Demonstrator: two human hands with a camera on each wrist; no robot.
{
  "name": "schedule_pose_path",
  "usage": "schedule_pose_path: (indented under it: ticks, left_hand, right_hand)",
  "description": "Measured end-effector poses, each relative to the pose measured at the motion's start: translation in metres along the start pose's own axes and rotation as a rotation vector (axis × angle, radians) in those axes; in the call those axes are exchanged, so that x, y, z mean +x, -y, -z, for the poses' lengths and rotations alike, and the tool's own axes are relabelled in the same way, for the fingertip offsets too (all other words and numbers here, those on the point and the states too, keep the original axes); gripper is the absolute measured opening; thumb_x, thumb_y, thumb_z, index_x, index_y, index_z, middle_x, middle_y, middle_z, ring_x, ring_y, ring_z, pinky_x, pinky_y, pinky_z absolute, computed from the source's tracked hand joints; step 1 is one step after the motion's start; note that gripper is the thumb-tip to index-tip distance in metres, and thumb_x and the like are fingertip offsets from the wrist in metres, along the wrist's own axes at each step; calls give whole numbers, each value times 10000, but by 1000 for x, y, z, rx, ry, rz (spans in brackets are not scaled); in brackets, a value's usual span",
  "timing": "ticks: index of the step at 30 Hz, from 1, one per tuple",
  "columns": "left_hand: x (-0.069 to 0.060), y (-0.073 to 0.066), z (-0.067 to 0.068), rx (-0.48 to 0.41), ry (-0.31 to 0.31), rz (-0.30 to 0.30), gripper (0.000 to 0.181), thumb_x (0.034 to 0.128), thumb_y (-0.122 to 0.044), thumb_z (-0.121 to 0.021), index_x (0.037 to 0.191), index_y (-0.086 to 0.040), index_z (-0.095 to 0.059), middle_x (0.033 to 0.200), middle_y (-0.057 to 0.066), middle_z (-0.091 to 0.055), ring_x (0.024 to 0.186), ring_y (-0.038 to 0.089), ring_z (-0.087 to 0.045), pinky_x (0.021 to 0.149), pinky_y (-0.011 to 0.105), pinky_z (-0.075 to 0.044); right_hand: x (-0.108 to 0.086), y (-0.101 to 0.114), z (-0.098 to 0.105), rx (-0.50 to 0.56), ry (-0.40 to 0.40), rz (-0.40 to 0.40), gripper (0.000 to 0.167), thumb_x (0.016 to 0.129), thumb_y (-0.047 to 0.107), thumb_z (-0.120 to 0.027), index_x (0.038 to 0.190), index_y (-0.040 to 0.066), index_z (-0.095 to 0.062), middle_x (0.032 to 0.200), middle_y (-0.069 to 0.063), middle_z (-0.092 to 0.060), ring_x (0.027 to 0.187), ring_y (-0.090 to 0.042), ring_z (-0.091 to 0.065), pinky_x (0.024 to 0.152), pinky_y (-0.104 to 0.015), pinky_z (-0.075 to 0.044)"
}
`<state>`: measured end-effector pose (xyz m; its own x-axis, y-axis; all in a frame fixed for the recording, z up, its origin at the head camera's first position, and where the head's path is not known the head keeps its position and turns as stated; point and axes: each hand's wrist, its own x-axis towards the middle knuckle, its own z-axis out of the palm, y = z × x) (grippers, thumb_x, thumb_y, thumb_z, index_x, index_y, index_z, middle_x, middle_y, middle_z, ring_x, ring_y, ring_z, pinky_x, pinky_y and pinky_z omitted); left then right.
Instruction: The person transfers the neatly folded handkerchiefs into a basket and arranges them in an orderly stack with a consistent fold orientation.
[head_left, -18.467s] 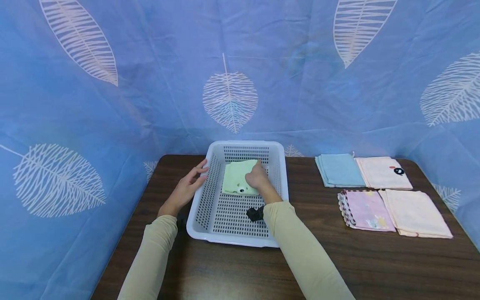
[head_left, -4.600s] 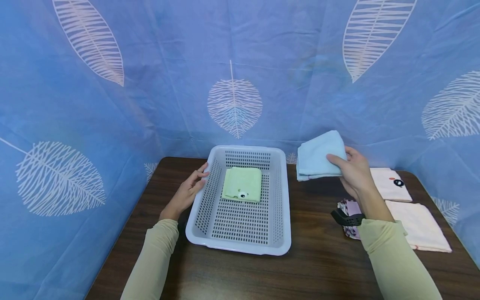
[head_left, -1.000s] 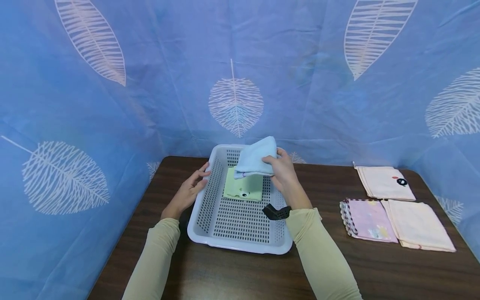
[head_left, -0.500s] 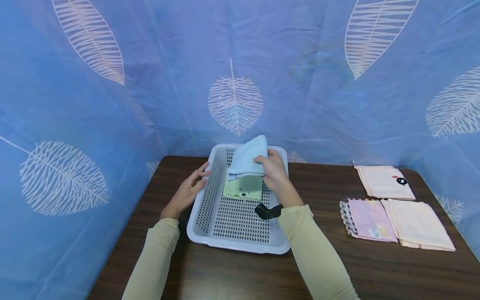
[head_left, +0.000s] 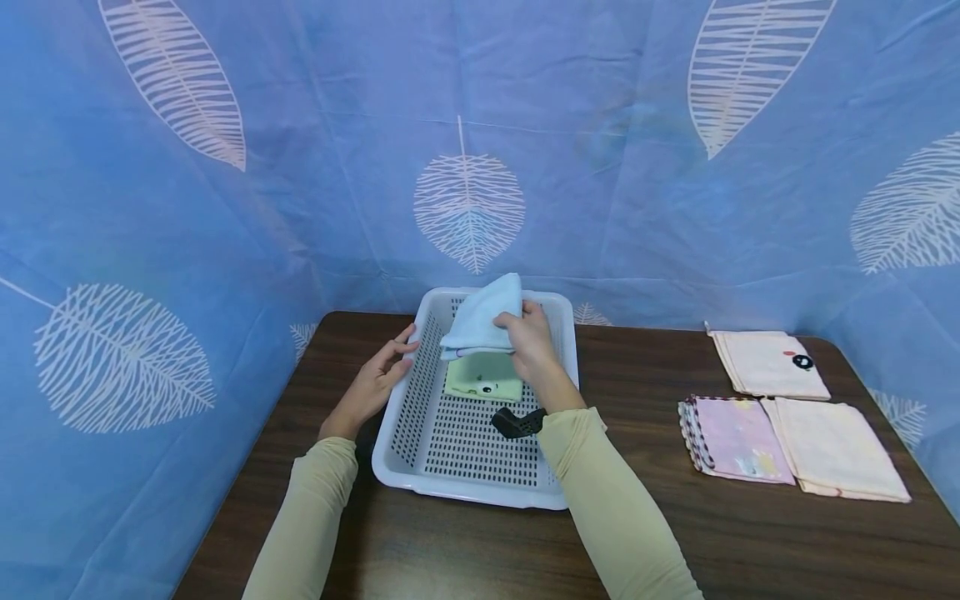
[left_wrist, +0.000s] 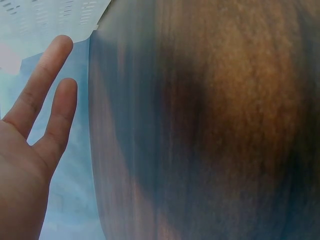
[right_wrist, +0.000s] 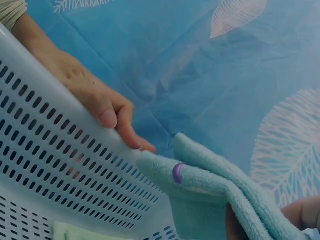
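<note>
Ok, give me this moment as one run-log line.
right grip: holds folded blue cloth above green cloth in basket | left grip: touches basket rim | table: three more folded cloths

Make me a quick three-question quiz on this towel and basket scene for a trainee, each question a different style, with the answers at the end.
1. Which hand grips the folded blue towel?
2. True or false: the green towel lies inside the basket.
3. How many separate folded towels lie on the table to the right of the basket?
A) two
B) three
C) five

Key:
1. The right hand; the left hand touches the side of the basket.
2. True.
3. B: the lilac towel, the plain cream towel and the pale towel with a black eye.
</note>
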<state>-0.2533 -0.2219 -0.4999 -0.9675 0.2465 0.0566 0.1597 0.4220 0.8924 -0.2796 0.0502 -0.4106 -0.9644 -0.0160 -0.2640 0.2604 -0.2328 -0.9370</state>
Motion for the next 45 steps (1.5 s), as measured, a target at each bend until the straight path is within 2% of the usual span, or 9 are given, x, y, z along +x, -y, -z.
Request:
schedule_pose_path:
  ticks: [7, 10, 14, 23, 25, 32, 37, 40, 45]
  left_hand:
    - [-1, -1, -1, 2, -3, -19, 371, 1082, -405, -483, 1419, -256, -523, 1714, -140, -188, 1470, 361, -438, 945, 537, -579]
    - [-1, 0, -1, -3, -3, -13, 366, 1082, -406, -482, 1414, -258, -525, 1711, -155, -186, 1479, 355, -427, 953, 534, -577]
    - [0, 1, -2, -6, -6, -8, 363, 1079, -418, -484, 1409, -272, -528, 1715, -142, -185, 1470, 355, -441, 954, 530, -577]
    - [-2, 1, -2, -17, -8, -27, 370, 1082, -398, -486, 1424, -260, -516, 1727, -86, -173, 1484, 371, -417, 955, 538, -576]
    - [-2, 0, -2, -22, -13, -23, 365, 1081, -403, -486, 1418, -268, -519, 1723, -107, -178, 1483, 361, -422, 952, 540, -577]
    - [-3, 0, -2, -19, -18, -9, 365, 1078, -422, -484, 1415, -288, -522, 1717, -135, -183, 1457, 359, -458, 943, 538, -581]
    - [-3, 3, -3, -15, -17, -1, 377, 1075, -445, -478, 1416, -290, -516, 1712, -160, -177, 1457, 364, -458, 948, 533, -581]
    - [-3, 3, -4, -14, -18, -3, 375, 1075, -447, -476, 1416, -296, -516, 1713, -161, -178, 1431, 366, -489, 934, 518, -590]
    - [-2, 1, -3, -31, -9, -43, 371, 1089, -384, -471, 1419, -221, -515, 1725, -88, -179, 1458, 373, -453, 949, 532, -579]
  right_hand:
    - [6, -9, 2, -16, -12, -14, 737, 962, 30, -569, 1601, 102, -209, 1634, -133, -308, 1470, -320, -399, 1178, -461, -415]
    - [8, -14, 4, -47, -13, -22, 700, 952, 39, -569, 1576, 89, -255, 1611, -141, -329, 1460, -322, -400, 1181, -477, -404]
    - [10, -21, 7, -105, 7, -32, 652, 943, 59, -572, 1541, 54, -310, 1563, -159, -373, 1430, -338, -424, 1175, -504, -401]
    - [7, -25, 7, -183, 60, -44, 662, 953, 99, -566, 1554, 55, -292, 1551, -171, -389, 1405, -365, -451, 1138, -541, -436]
    - [6, -26, 7, -193, 68, -44, 638, 952, 104, -563, 1534, 55, -305, 1537, -171, -394, 1393, -365, -457, 1125, -541, -446]
    - [7, -27, 6, -193, 101, -31, 561, 937, 70, -527, 1469, 40, -349, 1510, -174, -402, 1360, -360, -473, 1086, -525, -469]
    - [9, -30, 6, -177, 146, -9, 436, 906, 8, -494, 1340, -3, -453, 1459, -162, -441, 1298, -323, -493, 1025, -475, -468]
    - [11, -31, 6, -166, 156, 1, 416, 893, -9, -487, 1309, -23, -494, 1449, -162, -461, 1299, -320, -494, 1045, -488, -462]
    - [12, -30, 5, -160, 160, -19, 505, 885, -24, -495, 1389, -17, -465, 1483, -173, -452, 1379, -349, -468, 1136, -548, -426]
